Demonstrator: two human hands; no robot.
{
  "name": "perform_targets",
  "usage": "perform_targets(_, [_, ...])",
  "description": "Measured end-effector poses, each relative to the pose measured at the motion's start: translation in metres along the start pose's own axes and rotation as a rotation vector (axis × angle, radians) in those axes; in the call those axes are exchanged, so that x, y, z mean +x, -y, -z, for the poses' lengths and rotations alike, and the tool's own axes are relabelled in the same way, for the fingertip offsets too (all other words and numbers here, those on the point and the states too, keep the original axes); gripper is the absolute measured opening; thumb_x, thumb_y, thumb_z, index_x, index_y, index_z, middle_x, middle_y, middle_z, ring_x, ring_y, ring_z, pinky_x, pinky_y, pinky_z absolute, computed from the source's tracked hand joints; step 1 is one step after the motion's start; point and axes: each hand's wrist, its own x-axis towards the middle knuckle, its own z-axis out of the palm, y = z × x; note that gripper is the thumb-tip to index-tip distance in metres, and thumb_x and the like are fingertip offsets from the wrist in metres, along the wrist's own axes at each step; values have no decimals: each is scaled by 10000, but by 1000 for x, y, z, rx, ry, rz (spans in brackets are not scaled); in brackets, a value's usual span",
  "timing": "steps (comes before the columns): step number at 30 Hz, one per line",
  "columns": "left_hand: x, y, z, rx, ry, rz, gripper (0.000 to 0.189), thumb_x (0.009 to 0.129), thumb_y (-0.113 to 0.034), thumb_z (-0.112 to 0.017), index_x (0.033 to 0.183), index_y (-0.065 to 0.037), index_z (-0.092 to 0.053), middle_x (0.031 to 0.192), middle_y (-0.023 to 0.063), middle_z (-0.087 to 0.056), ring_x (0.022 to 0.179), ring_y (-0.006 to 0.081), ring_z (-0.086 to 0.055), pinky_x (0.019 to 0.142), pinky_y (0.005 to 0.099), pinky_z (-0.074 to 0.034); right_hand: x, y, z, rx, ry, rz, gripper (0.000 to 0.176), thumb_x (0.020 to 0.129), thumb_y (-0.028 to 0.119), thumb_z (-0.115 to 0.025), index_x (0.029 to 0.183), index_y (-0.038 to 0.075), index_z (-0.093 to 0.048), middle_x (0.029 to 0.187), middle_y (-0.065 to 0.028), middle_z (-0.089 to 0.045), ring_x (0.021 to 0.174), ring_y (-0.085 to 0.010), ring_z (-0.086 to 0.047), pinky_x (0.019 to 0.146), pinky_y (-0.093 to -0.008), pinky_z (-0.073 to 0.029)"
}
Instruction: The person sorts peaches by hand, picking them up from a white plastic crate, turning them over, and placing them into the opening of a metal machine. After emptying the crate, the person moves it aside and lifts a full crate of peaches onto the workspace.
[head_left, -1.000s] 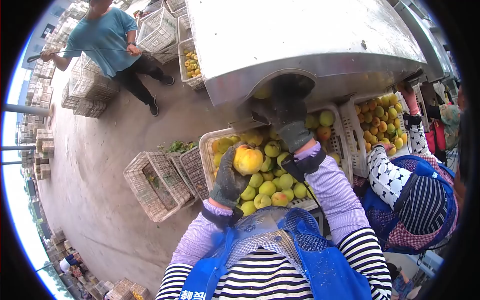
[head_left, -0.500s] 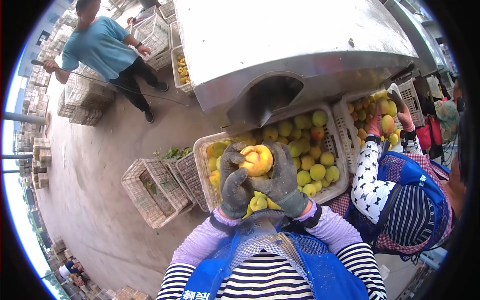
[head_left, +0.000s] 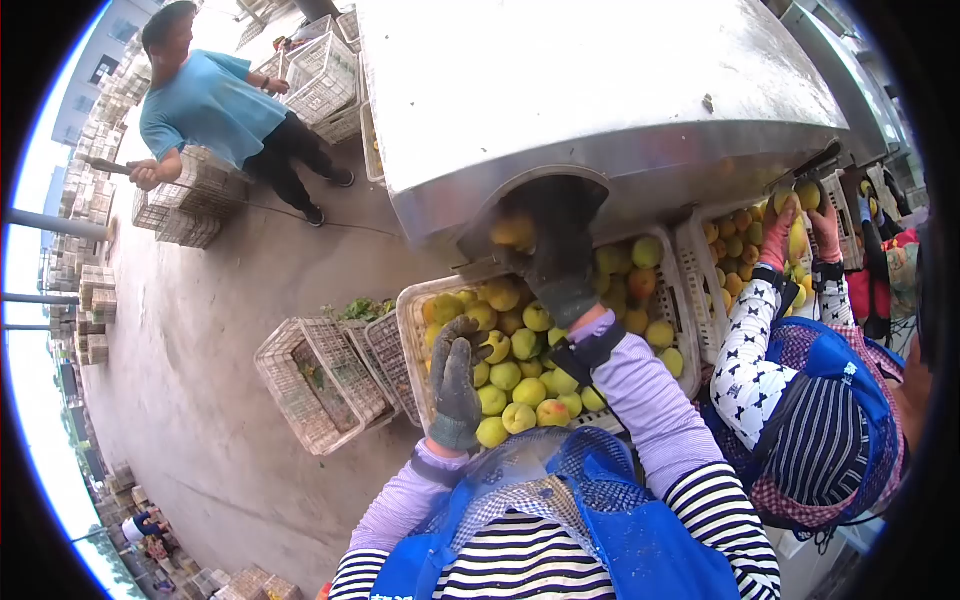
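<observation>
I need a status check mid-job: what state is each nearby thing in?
Left hand: open, holding nothing visible.
Right hand: reaching into the metal opening, grip unclear.
Yellow fruit: at the opening, blurred.
Front crate: open-topped, loaded with loose fruit.
Left crate: open-topped, leafy bits inside.
Co-worker's hands: holding fruit.

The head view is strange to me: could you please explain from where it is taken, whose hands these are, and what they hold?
The camera sits on a person's head and looks forward and down, so the gloved left hand and right hand are the wearer's own. The left, fingers open, is over the fruit in a crate, holding nothing. The right reaches into the metal housing, a yellow fruit at its fingers; whether gripped, I cannot tell. Another person is at the right.
</observation>
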Motion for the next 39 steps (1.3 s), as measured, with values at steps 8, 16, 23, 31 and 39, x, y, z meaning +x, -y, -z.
perform_targets(8, [-6,23,38,1090,358,-261,609,862,-225,-678,1422,-92,-479,1289,235,-548,1186,394,-535,1021,470,-441,3,15,49,-112,88,8,470,830,393,-754,1152,68,-645,1020,-197,-679,938,-380,-656,845,-479,-509])
perform_targets(16, [-35,93,48,1547,1146,90,544,810,-304,-729,1294,-131,-550,1212,215,-540,1076,407,-588,895,468,-518,-249,-8,60,-467,1167,-262,556,775,482,-761,1131,86,-601,1037,-148,-692,904,-341,-694,759,-458,-546])
perform_targets(23, [-25,85,87,463,660,418,323,892,-194,-628,1179,-46,-610,1069,112,-617,977,232,-638,861,357,-542,-237,17,99,58,892,-351,722,725,346,-815,1340,94,-532,1233,-144,-594,1065,-357,-638,880,-449,-521])
perform_targets(31, [-32,-11,43,52,746,482,492,1020,-328,-545,1388,-6,-490,1324,91,-580,1200,172,-561,1064,335,-436,-180,97,142,449,484,-527,838,740,314,-846,1456,90,-472,1178,-126,-585,996,-209,-619,874,-355,-527])
perform_targets(39, [-17,-12,34,433,568,130,379,1003,-290,-578,1266,-19,-553,1150,68,-579,1060,160,-538,961,314,-438,-157,112,101,217,237,-313,850,693,334,-885,1368,-3,-492,1197,-188,-560,1055,-334,-612,892,-416,-522])
